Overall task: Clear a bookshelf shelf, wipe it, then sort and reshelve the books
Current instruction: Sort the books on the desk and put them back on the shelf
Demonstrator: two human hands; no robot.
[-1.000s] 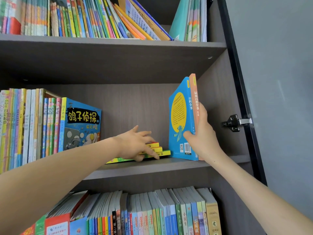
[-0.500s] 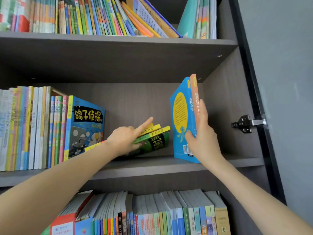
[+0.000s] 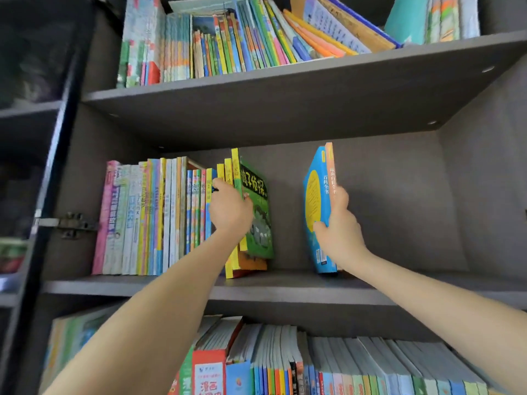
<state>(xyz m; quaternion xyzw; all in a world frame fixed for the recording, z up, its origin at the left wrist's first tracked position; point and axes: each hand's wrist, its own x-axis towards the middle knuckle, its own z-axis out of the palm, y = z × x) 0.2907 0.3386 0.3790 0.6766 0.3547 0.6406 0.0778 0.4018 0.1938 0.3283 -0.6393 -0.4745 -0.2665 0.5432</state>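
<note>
In the head view, a bundle of yellow-spined books (image 3: pixel 256 201), green cover facing right, is gripped by the left hand (image 3: pixel 229 208), fingers curled round the spines, and is held upright against the right end of the row of books (image 3: pixel 148 218) on the middle shelf (image 3: pixel 285 283). Further right, apart from that row, a blue book (image 3: pixel 313 195) and an orange book (image 3: pixel 330 161) pressed together are clasped by the right hand (image 3: pixel 338 226), thumb on the blue cover, lower edges down on the same shelf. Packed upper books (image 3: pixel 228 38) and lower books (image 3: pixel 342 366) are seen on neighbouring shelves, and a metal hinge (image 3: pixel 68 225) on the left wall.
</note>
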